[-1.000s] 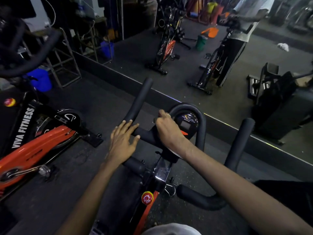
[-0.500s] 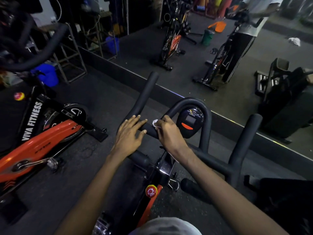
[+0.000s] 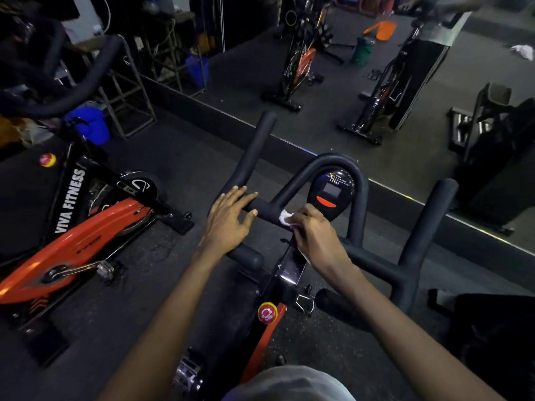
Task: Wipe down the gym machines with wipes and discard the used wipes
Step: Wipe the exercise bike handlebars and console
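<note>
Dark gym floor [image 3: 179, 169], mirror [image 3: 419, 157] up front. Right hand [image 3: 315, 238] has slid down onto the handlebar [image 3: 267, 212] crossbar, fingers pinching the white wipe [image 3: 285, 218], which now pokes out past their tips. Left hand [image 3: 228, 218] stays on the bar right beside them, fingers spread.

Single head-worn wide-angle view — looks forward and down, close over the bike handlebars [image 3: 292, 195], mirror wall [image 3: 362, 82] ahead.
</note>
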Demonstrator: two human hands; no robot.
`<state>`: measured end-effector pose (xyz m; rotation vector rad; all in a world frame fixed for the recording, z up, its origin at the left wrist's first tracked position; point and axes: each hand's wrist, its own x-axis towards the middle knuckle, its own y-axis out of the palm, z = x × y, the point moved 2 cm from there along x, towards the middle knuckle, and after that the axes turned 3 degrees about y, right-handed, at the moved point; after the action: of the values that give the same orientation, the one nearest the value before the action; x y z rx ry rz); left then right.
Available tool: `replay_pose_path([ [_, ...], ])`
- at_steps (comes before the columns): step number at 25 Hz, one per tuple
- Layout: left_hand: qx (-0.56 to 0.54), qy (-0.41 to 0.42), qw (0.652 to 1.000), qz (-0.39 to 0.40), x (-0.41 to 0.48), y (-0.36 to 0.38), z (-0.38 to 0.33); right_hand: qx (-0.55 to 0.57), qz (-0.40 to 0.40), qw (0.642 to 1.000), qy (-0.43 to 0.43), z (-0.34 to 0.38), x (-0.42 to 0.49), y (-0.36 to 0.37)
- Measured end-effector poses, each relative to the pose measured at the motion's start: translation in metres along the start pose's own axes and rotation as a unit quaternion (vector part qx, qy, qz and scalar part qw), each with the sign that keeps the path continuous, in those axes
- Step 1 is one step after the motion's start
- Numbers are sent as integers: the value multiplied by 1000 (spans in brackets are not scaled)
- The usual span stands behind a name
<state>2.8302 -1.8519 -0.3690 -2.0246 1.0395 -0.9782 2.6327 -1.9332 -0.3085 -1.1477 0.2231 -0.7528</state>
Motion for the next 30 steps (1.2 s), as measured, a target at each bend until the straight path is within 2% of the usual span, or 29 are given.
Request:
replay_pose_path([
  [6,17,2,1000,-4,0,0,-4,-5,11,1000,0,10,0,16],
  [11,31,3,1000,-4,2,2,-5,21,-21,1000,-1,-11,-28,-8],
  [15,23,-5,1000,0,0,-1,-7,26,-16,1000,3,8,-4,13],
  [20,7,-6,1000,4,-1,-2,-9,34,-30,999,-15,-3,-12,9],
  [25,-8,-162,985,-58,-8,-6,1,57,-62,996,7,19,22,37],
  [30,-101,-158,981,-43,-14,-14,12,21,-31,999,0,20,42,40],
])
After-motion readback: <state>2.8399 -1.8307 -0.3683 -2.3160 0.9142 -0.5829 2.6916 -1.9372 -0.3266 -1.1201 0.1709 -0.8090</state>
